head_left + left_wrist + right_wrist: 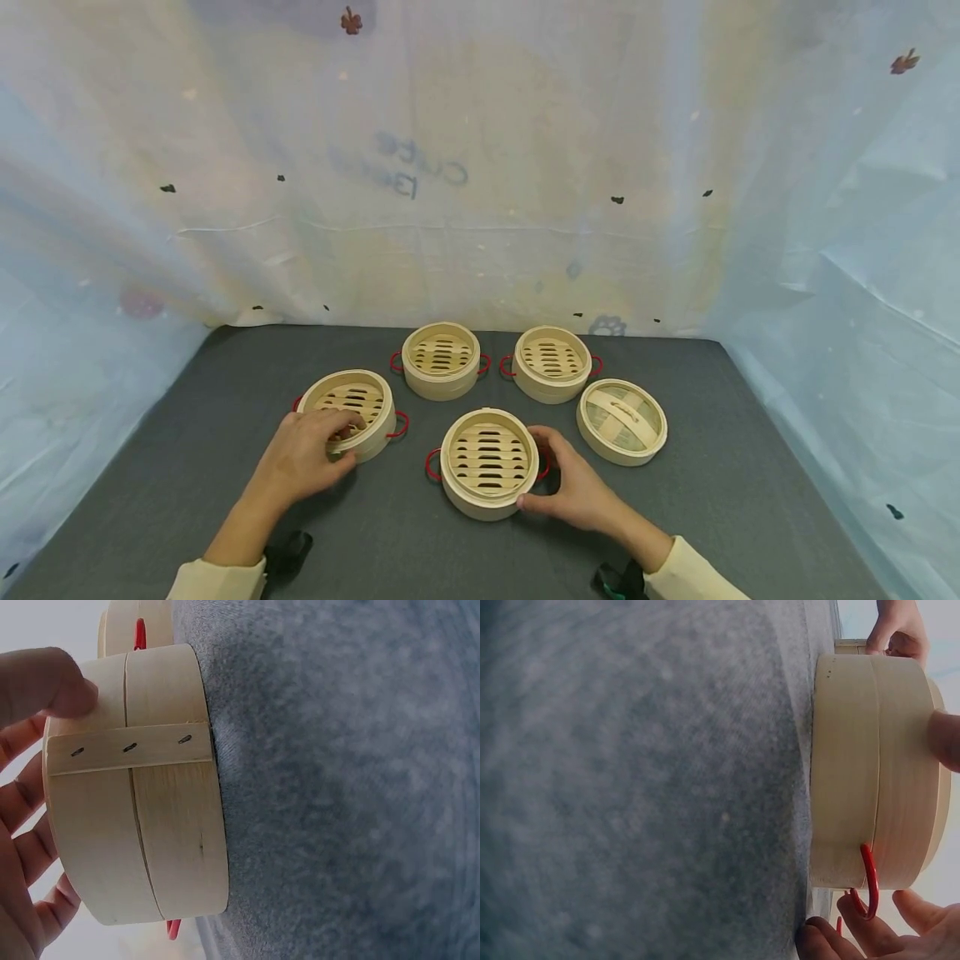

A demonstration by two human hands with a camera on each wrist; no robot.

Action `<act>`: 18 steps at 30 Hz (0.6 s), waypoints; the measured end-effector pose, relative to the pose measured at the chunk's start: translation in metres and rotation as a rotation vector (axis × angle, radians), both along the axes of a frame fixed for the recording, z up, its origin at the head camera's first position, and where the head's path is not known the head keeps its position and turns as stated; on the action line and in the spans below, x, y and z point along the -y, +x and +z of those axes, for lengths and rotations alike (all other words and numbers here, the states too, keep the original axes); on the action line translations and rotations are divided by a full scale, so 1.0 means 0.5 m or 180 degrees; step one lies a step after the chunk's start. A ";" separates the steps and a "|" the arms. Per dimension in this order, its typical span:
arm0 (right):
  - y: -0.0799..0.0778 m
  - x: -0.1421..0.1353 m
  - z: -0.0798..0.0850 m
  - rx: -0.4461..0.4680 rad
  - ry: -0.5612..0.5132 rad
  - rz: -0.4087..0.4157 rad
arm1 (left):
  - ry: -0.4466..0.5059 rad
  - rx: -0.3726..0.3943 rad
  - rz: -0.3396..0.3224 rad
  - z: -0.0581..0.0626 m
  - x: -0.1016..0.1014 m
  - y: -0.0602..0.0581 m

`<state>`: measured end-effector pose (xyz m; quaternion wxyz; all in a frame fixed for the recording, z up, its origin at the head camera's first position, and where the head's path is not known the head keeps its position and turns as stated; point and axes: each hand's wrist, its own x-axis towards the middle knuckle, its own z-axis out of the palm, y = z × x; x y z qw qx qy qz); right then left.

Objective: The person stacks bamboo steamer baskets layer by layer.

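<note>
My left hand (303,454) grips the near side of a round bamboo steamer basket (358,390) at the left. Its thumb (73,697) lies against the outer wall in the left wrist view, while the fingers reach over the open, slatted top. At centre front, my right hand (576,490) holds another bamboo steamer basket (487,504) by its right side. The thumb sits at the front rim, and the other fingers spread round the side by a red handle (871,885). Both baskets stand upright on the dark cloth.
Behind them stand two more steamer baskets, one at back centre (441,385) and one at back right (549,390), both with red handles. A woven bamboo lid (622,418) lies right of the front basket. Pale sheeting (480,275) hangs behind the dark grey table (420,558).
</note>
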<state>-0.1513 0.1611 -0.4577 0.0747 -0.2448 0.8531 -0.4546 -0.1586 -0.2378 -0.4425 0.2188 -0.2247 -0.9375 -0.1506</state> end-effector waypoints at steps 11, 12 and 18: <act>0.001 0.000 0.001 0.0060 0.0005 -0.0003 | 0.0024 0.0043 -0.0149 0.000 0.003 -0.001; 0.001 -0.001 0.001 0.0066 -0.0007 -0.0003 | 0.0029 0.0034 -0.0162 0.000 0.003 -0.002; 0.001 -0.001 0.001 0.0056 0.0018 -0.0009 | 0.0027 -0.0061 -0.0164 -0.001 0.003 -0.006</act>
